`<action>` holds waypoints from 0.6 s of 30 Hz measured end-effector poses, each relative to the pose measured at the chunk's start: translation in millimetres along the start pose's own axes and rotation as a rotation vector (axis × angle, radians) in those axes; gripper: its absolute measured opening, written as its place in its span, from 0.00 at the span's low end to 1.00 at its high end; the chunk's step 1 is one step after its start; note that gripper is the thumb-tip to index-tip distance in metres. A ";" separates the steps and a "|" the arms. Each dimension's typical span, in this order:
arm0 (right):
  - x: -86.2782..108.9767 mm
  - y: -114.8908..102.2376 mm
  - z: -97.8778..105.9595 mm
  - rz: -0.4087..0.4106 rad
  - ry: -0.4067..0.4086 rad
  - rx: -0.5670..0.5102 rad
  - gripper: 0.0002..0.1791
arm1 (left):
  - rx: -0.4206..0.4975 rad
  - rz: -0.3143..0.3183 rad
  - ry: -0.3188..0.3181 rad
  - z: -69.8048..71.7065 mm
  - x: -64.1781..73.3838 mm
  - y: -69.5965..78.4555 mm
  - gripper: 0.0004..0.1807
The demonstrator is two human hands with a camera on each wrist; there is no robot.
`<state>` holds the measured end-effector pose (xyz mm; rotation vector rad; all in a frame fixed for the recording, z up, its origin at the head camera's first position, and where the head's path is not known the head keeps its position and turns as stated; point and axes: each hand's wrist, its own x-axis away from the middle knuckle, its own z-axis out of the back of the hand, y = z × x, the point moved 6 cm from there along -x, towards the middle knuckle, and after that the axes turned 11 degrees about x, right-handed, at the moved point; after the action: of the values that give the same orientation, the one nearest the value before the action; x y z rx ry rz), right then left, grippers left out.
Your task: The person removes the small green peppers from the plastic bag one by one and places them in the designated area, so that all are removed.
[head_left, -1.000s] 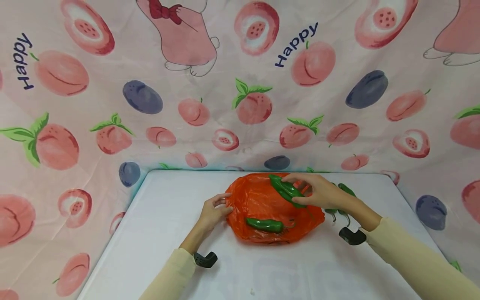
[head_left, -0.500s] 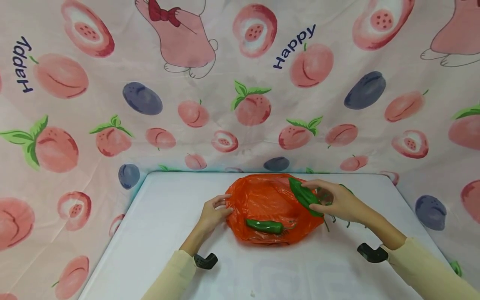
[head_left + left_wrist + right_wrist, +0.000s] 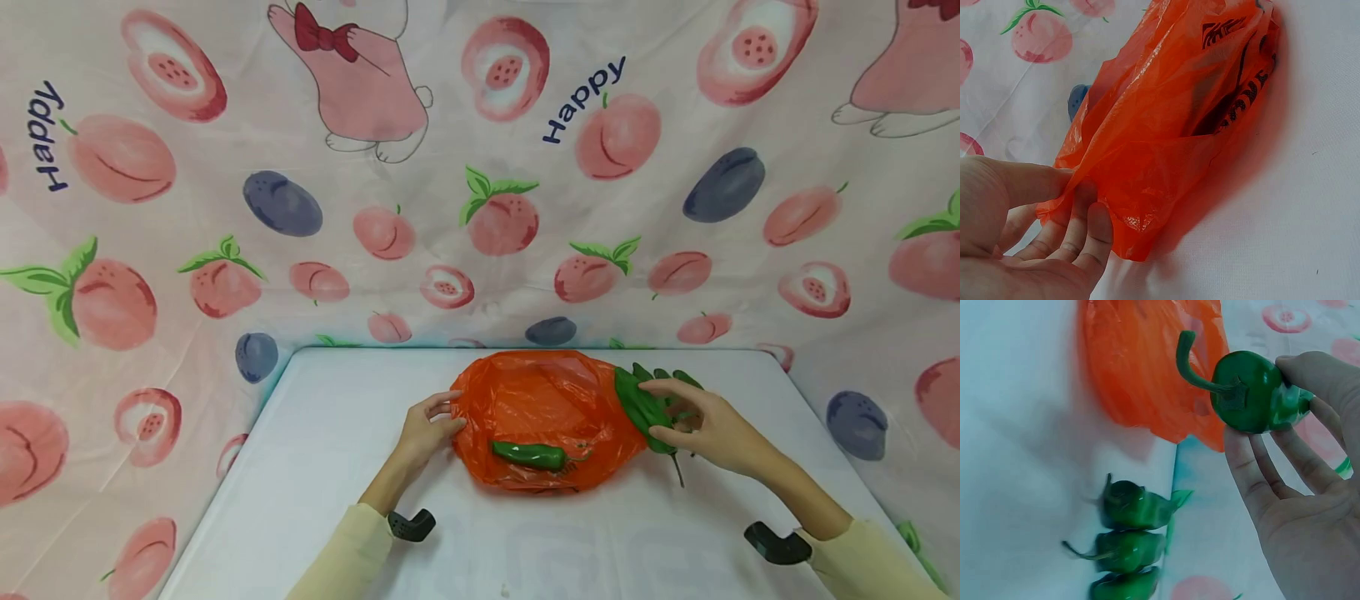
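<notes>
An orange-red plastic bag (image 3: 543, 396) lies in the middle of the white table. My left hand (image 3: 427, 433) pinches its left edge; the left wrist view shows thumb and fingers closed on the thin film of the bag (image 3: 1147, 162). One green pepper (image 3: 529, 455) lies at the bag's near side. My right hand (image 3: 708, 427) holds another green pepper (image 3: 1250, 394) between thumb and fingers, raised at the bag's right end, its curved stem sticking out free. Below that hand in the right wrist view, several green peppers (image 3: 1135, 506) lie side by side on the table.
The white table (image 3: 330, 417) ends at the back and right against a pink fruit-printed cloth (image 3: 450, 275). Black wrist devices (image 3: 411, 525) sit at both sleeve cuffs.
My right hand has carried its green pepper from over the bag rightward to the bag's right end, beside the row of peppers. My left hand has stayed on the bag's left edge.
</notes>
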<state>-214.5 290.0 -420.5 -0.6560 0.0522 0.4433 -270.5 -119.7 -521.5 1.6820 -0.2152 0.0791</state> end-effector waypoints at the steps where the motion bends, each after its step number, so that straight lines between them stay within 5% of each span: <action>1: 3.0 1.8 -0.1 -0.006 0.007 -0.004 0.32 | 0.002 0.000 -0.002 -0.1 0.2 0.2 0.26; 18: 45.5 27.7 -12.6 -0.152 0.091 -0.072 0.34 | 0.019 0.010 -0.015 -1.1 -1.9 -0.7 0.26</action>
<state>-183.6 319.2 -454.9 -0.7451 0.0721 0.2700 -272.1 -118.3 -522.3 1.7010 -0.2345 0.0763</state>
